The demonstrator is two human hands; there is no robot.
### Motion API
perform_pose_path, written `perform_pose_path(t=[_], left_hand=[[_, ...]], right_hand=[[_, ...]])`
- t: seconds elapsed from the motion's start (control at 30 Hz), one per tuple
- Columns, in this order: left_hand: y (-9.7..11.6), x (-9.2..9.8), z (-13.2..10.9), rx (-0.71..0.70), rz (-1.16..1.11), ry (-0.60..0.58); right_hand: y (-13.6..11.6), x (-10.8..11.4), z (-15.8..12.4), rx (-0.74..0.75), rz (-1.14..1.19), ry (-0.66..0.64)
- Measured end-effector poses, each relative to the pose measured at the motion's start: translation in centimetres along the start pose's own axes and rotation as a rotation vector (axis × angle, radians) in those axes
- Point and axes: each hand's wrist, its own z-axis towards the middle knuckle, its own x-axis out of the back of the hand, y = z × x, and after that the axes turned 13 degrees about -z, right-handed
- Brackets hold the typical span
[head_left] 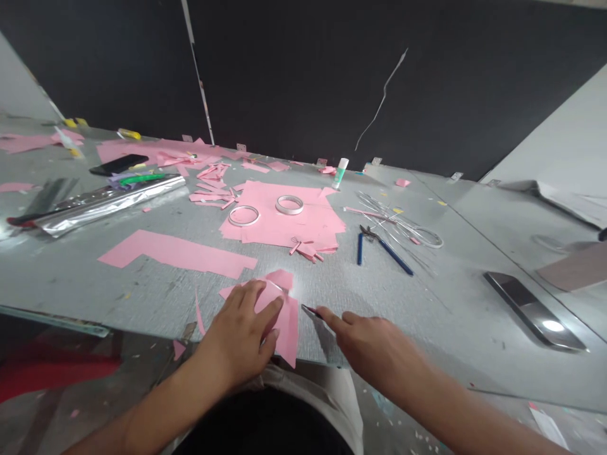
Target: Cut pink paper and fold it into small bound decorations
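Observation:
My left hand [244, 325] lies on a piece of pink paper [287, 332] at the near edge of the table, its fingers spread and pressing down. A thin shiny edge shows under the fingertips; I cannot make out what it belongs to. To the right, my right hand [363, 338] is closed round a slim dark craft knife [312, 311]. The knife's tip points left, just off the paper's right edge. A smaller pink scrap [279, 278] sits beyond my left fingertips, and a narrow curved strip [200, 313] lies left of that hand.
Ahead are stacked pink sheets [256, 234] bearing two tape rolls [289, 205]. Blue-handled pliers [391, 253] lie beside a wire coil [408, 227]. A glue stick [340, 173] stands near the dark wall panel. Phones [533, 309], foil [114, 205] and cut paper [175, 253] surround the work.

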Motion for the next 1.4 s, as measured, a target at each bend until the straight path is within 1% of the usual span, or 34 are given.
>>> perform_pose_path(t=[0.07, 0.1, 0.17, 0.23, 0.27, 0.3, 0.37, 0.4, 0.43, 0.5, 0.57, 0.63, 0.67, 0.73, 0.8, 0.87, 0.93, 1.0, 1.07, 1.13, 1.17, 1.23, 1.27, 1.3, 1.33, 1.4], left_hand=[[-0.1, 0.0, 0.0, -0.034, 0.0, -0.002], [-0.1, 0.0, 0.0, -0.056, 0.006, -0.004], [-0.2, 0.1, 0.1, -0.089, 0.013, -0.013], [-0.2, 0.3, 0.4, -0.101, -0.002, -0.041], [-0.1, 0.4, 0.6, -0.105, -0.018, -0.063], [-0.1, 0.6, 0.9, -0.105, -0.039, -0.085], [0.1, 0.9, 1.5, -0.09, -0.083, -0.114], [0.1, 1.0, 1.8, -0.075, -0.105, -0.121], [0.0, 1.1, 2.0, -0.053, -0.125, -0.124], [-0.2, 1.2, 2.3, -0.004, -0.163, -0.12], [-0.6, 1.2, 2.5, 0.025, -0.207, -0.115], [-1.2, 1.3, 2.5, 0.046, -0.23, -0.094], [-1.5, 1.4, 2.6, 0.064, -0.229, -0.086], [-2.1, 1.7, 3.2, 0.131, -0.214, -0.08], [-2.7, 2.2, 4.5, 0.213, -0.248, -0.092], [-3.3, 2.8, 6.5, 0.271, -0.372, -0.106], [-4.0, 3.4, 9.2, 0.292, -0.51, -0.12], [-4.7, 4.0, 12.1, 0.303, -0.565, -0.079], [-5.3, 4.3, 14.9, 0.248, -0.549, -0.057], [-5.8, 4.2, 17.1, 0.212, -0.543, -0.008], [-5.9, 4.0, 18.0, 0.188, -0.536, 0.032], [-6.1, 3.3, 19.0, 0.153, -0.556, 0.156], [-6.2, 2.8, 19.2, 0.153, -0.579, 0.221], [-6.4, 2.3, 19.2, 0.162, -0.61, 0.271], [-6.5, 1.8, 19.1, 0.18, -0.65, 0.298], [-6.9, 0.9, 18.6, 0.214, -0.732, 0.302]], right_hand=[[1.7, -0.4, -1.4, 0.024, 0.09, 0.062], [2.8, -0.7, -1.9, -0.021, 0.123, 0.101], [4.9, -1.5, -2.4, -0.192, 0.127, 0.135], [6.5, -2.3, -2.1, -0.371, 0.053, 0.1], [6.9, -2.6, -1.7, -0.442, 0.004, 0.091], [7.0, -2.7, -1.1, -0.485, -0.044, 0.112], [6.2, -2.3, 0.4, -0.515, -0.074, 0.232], [5.3, -1.7, 1.4, -0.497, -0.02, 0.284], [4.2, -1.0, 2.4, -0.475, 0.073, 0.293], [1.8, 0.6, 4.5, -0.43, 0.285, 0.198], [-0.2, 1.7, 6.6, -0.367, 0.418, 0.133], [-1.5, 2.0, 8.4, -0.284, 0.538, 0.099], [-1.7, 1.9, 9.0, -0.257, 0.598, 0.115], [-1.6, 1.6, 9.8, -0.189, 0.714, 0.208], [-0.8, 1.5, 10.2, -0.111, 0.786, 0.348], [0.6, 2.1, 10.5, -0.038, 0.783, 0.489], [2.4, 2.9, 11.0, -0.006, 0.728, 0.618], [4.7, 3.6, 11.8, -0.04, 0.683, 0.714], [7.2, 3.6, 12.8, -0.12, 0.645, 0.746], [9.4, 2.7, 13.6, -0.29, 0.604, 0.76], [10.2, 2.1, 13.9, -0.386, 0.56, 0.728], [11.1, 0.7, 14.4, -0.6, 0.476, 0.699], [11.2, 0.1, 14.5, -0.661, 0.481, 0.719], [11.0, -0.4, 14.6, -0.663, 0.535, 0.739], [10.7, -0.7, 14.7, -0.626, 0.635, 0.755], [9.5, -1.0, 14.8, -0.491, 0.884, 0.764]])
